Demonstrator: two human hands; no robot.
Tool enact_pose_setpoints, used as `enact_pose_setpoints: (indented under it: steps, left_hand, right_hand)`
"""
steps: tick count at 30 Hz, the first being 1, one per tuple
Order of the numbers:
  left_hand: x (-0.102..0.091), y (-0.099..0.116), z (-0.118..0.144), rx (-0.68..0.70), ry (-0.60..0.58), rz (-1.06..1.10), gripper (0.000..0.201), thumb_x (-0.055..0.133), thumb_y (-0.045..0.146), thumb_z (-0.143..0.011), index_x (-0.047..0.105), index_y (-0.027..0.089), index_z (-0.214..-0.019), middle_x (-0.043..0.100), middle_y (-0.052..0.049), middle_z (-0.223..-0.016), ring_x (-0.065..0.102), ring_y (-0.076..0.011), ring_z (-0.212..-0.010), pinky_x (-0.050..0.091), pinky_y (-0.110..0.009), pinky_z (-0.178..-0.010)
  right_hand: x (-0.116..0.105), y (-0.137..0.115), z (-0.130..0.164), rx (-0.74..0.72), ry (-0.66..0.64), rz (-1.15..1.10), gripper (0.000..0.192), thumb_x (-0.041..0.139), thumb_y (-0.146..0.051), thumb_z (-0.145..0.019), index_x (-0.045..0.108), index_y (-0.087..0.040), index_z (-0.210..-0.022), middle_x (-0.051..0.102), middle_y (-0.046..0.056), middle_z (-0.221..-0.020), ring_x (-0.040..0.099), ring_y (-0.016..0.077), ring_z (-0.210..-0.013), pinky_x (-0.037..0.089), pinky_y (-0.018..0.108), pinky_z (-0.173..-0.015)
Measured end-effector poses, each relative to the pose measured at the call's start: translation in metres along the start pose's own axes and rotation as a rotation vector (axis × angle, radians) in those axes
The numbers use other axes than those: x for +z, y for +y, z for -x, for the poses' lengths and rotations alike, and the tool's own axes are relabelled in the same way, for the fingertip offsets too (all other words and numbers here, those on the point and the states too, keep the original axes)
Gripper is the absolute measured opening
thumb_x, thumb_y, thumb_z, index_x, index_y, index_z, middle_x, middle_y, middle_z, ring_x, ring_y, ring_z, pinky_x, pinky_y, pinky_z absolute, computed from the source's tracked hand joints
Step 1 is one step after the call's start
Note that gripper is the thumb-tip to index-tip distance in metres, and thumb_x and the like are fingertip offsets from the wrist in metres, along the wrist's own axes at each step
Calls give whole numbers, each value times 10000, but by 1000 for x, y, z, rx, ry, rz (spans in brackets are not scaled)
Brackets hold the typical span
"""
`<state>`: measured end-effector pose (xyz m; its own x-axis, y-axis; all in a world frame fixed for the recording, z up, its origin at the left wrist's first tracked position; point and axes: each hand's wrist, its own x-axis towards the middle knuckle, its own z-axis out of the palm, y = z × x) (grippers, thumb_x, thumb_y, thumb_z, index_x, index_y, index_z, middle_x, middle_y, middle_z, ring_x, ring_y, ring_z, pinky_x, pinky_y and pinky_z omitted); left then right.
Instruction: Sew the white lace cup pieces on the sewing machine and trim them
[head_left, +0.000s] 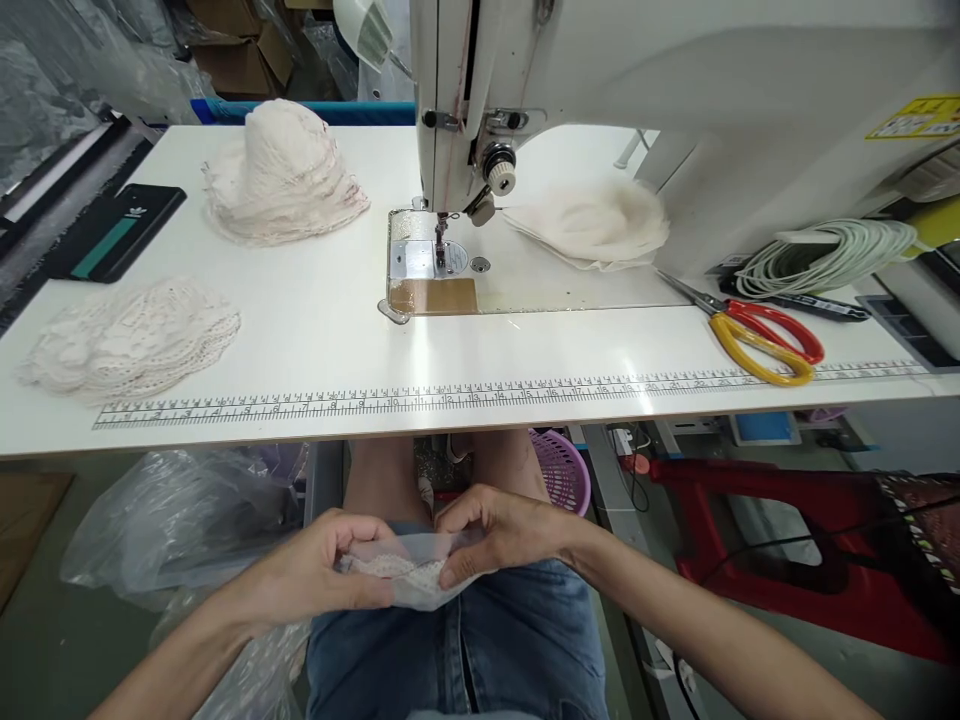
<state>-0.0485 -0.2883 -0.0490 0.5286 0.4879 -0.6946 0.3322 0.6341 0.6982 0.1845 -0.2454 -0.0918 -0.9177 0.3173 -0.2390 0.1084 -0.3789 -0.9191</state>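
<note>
Over my lap, below the table's front edge, both hands hold one small piece of sheer white fabric [424, 590] with a lace strip along it. My left hand [322, 565] pinches its left end between thumb and fingers. The right end is gripped by my right hand [495, 535], with the thumb pressed on top. On the table, a sewing machine [442, 240] stands with its needle and presser foot over the metal plate. A flat stack of lace pieces [135, 340] lies at the left, and a taller pile of cream lace pieces [285, 180] sits behind it.
Cream fabric pieces [600, 225] lie under the machine arm. Scissors with red and yellow handles [765, 340] rest at the right, beside a coil of pale cord [825, 255]. A black phone-like item [120, 235] lies at the left. A purple basket [562, 470] stands under the table.
</note>
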Motion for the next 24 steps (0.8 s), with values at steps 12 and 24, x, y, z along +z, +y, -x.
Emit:
enact_pose_setpoints:
  steps: [12,24]
  left_hand:
    - [4,1,-6,58,6,-121,225,657,334,-723,636,110,-734,460,44,-576,347,-87,-539,224,-195,-493]
    - [18,11,-15,93,94,-235,126,607,244,-713,651,127,-727,458,61,-545,370,-85,-523,243,-180,-493]
  right_hand:
    - [-7,2,17,86,35,8,301,718,-396,-701,700,-109,-788,623,25,-749,564,124,-695,439,217,-652]
    - [12,-4,11,23,146,264,320,647,-425,-775,625,-106,-773,495,-26,-650,425,79,-585,305,174,-504]
